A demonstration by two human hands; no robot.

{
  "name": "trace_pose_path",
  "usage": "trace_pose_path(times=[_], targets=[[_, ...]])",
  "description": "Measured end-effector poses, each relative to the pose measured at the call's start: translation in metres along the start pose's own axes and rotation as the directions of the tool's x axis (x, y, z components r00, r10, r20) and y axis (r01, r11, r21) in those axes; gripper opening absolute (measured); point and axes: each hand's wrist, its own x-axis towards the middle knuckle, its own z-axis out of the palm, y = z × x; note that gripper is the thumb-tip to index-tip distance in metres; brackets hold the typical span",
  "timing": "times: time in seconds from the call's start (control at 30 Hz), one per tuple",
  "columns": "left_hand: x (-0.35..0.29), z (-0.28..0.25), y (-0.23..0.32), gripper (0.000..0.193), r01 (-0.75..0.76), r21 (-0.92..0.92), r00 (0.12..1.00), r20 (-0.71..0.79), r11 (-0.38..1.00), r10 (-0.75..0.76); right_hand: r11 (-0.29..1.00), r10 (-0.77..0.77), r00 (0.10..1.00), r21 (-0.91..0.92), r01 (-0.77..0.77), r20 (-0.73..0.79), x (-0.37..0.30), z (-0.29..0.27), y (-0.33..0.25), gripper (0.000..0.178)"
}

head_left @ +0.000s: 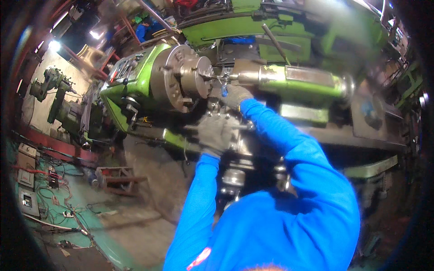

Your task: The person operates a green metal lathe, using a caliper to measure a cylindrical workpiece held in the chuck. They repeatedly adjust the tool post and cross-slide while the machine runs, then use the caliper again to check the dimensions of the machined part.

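Observation:
Both of my hands wear grey work gloves and are over the carriage of a green metal lathe [142, 79]. My right hand [237, 96] is in front of the tailstock quill [246, 72], its fingers closed around a small blue-ended thing [224, 90] too blurred to name. To its left is the lathe chuck [196, 77], a large steel disc with a smaller round body on its face. Nearer to me, my left hand [216, 132] lies closed over a metal bar [192, 128] at the tool post. The undersides of its fingers are hidden.
The green tailstock [307, 81] stands at the right on the bed. A slanting lever [275, 43] rises behind it. Further green machinery [221, 29] is at the back. Handwheels [234, 177] are close to my body. Cables [68, 198] run over the green floor at the lower left.

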Motion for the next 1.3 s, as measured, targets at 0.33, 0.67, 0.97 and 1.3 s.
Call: trace_pose_path(times=[0.33,0.67,0.97,1.3], targets=[[-0.001,-0.001,-0.003,0.036,0.025,-0.052,0.997,0.080,0.998,-0.021,0.999,0.041,0.999,-0.019,-0.041,-0.027,0.011,0.013,0.009,0.060],[-0.008,0.005,-0.006,0.036,0.002,0.006,1.000,-0.004,1.000,-0.002,0.999,0.054,0.998,-0.001,-0.054,0.039,0.016,0.012,0.020,0.068],[0.001,-0.002,-0.001,0.031,0.018,-0.015,0.999,0.037,1.000,-0.017,0.996,0.075,0.997,-0.037,-0.076,-0.011,0.007,0.006,0.013,0.063],[0.000,-0.003,-0.001,0.032,0.002,-0.032,1.000,0.016,0.999,-0.001,0.999,-0.007,0.994,-0.052,0.001,-0.105,0.016,0.020,0.018,0.059]])
